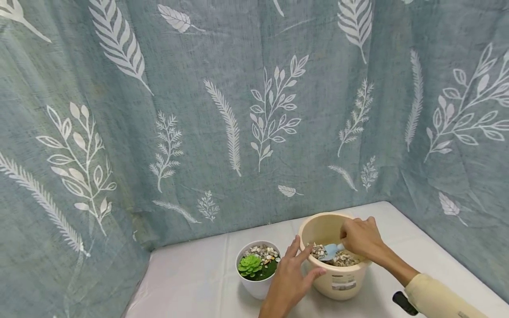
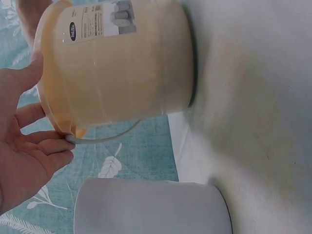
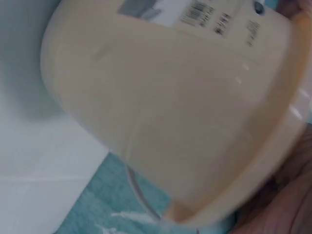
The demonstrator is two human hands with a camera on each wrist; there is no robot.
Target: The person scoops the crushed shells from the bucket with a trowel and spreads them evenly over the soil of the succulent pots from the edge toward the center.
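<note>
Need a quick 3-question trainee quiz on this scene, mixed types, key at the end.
1. True or false: the left hand touches the rim of the cream bucket.

2. Short answer: what tool does the right hand hold?

3. Multiple choice: in the head view, where is the white pot with the green plant?
A) inside the bucket
B) to the right of the bucket
C) to the left of the bucket

Key:
1. True.
2. A light blue scoop, its blade among the small stones in the bucket.
3. C.
</note>
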